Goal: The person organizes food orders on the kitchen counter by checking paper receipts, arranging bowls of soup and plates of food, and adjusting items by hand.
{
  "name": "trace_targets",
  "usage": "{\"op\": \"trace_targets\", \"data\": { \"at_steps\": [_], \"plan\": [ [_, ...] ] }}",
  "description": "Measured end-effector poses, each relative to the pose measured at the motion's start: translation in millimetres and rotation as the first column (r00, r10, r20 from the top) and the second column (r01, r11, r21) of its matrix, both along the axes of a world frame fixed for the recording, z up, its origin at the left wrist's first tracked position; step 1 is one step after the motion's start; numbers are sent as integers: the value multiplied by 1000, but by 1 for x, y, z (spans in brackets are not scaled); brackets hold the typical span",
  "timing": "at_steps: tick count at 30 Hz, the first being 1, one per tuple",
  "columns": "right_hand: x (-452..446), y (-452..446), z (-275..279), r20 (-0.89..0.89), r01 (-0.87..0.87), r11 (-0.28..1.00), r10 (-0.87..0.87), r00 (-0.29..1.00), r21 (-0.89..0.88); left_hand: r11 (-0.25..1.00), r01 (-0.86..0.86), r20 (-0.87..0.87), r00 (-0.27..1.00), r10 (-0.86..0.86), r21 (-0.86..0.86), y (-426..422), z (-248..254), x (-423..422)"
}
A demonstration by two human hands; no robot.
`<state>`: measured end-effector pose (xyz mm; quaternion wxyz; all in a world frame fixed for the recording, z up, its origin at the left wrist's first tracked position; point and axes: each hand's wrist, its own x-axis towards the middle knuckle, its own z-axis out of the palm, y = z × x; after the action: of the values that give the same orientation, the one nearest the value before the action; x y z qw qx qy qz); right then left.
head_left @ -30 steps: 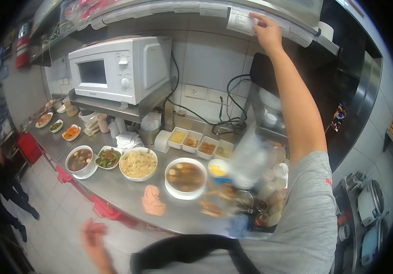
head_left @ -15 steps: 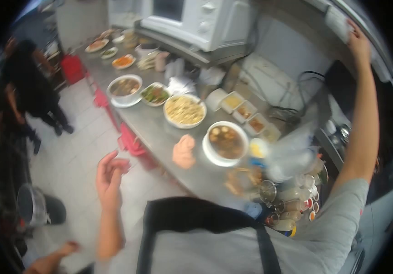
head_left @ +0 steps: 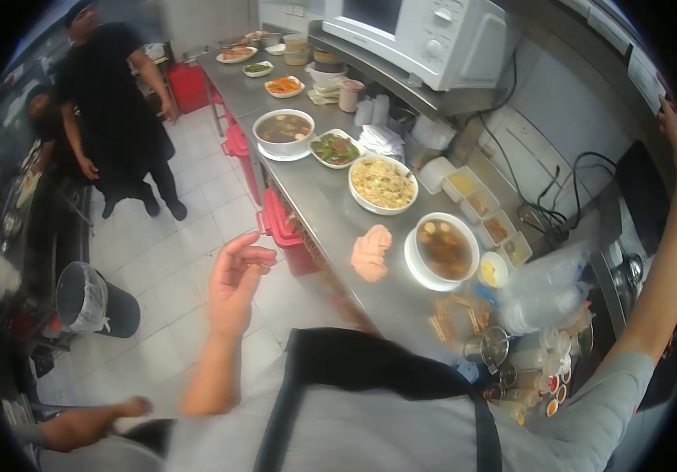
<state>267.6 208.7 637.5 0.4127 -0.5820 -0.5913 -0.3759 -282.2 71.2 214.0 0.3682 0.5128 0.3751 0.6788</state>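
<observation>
My left hand (head_left: 240,275) is raised over the floor beside the counter, its fingers half curled and apart, with nothing in them. At the far upper right, my right arm is stretched up. My right hand (head_left: 670,118) has its fingers at the edge of a white paper slip (head_left: 643,77) on the rail above; the fingertips are small and partly hidden. Below me on the steel counter are a bowl of brown soup with pale round pieces (head_left: 443,248), a crumpled peach-coloured cloth or glove (head_left: 370,253), a bowl of fried rice (head_left: 383,185) and a plate of greens with meat (head_left: 333,149).
Farther along the counter stand another soup bowl (head_left: 284,130) and a plate of orange food (head_left: 283,86). A microwave (head_left: 433,39) sits on the shelf. Bottles and jars (head_left: 535,362) crowd the right. A bin (head_left: 110,307) and a person in black (head_left: 110,94) are at left; another person's arm (head_left: 90,425) shows below.
The view has swung left, so the counter appears farther right. My right hand now sits nearer the right edge of the view, still up at the paper slip. My left hand stays raised and empty.
</observation>
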Motion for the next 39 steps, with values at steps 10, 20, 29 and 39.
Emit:
{"op": "trace_targets", "data": {
  "at_steps": [10,20,29,39],
  "plan": [
    [-135,-170,-72,317,-231,972,208,926,37,998,63,37,997,-63,-7,0,14,1],
    [-160,-274,-89,340,-261,530,778,528,-807,987,139,-190,970,-152,-77,42,-4,18],
    [-173,-315,-121,262,-256,621,619,741,-741,842,-322,-902,171,-397,-432,278,-93,64],
    [-181,-339,-128,320,-79,724,396,860,-685,824,-412,-921,149,-361,-389,335,-123,75]
  ]
}}
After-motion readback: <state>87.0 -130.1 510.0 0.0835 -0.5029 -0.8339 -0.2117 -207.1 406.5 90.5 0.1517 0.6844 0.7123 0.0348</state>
